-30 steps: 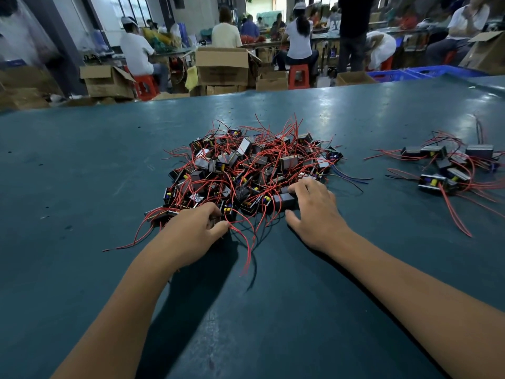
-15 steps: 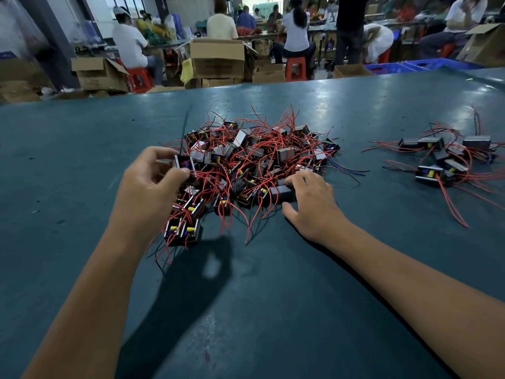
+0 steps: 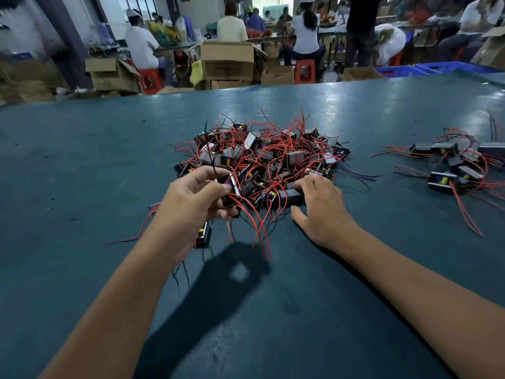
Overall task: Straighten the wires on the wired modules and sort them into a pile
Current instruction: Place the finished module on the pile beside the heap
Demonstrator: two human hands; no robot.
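Note:
A tangled heap of small black modules with red wires (image 3: 267, 157) lies in the middle of the dark green table (image 3: 82, 165). My left hand (image 3: 194, 203) is raised above the heap's near left edge and grips one black module (image 3: 232, 191); its red wires hang down towards the table. My right hand (image 3: 322, 206) rests at the heap's near right edge, fingers lying on a black module (image 3: 291, 195) with the thumb spread. A smaller pile of modules with straighter wires (image 3: 459, 165) sits at the right.
One loose module (image 3: 203, 236) lies on the table under my left wrist. Beyond the table's far edge are cardboard boxes (image 3: 226, 61), red stools, blue crates (image 3: 401, 71) and several seated people at work.
My left hand picked a module off the table at the heap's near left, lifted it, then carried it right towards the heap's middle, wires trailing. My right hand stayed on its module.

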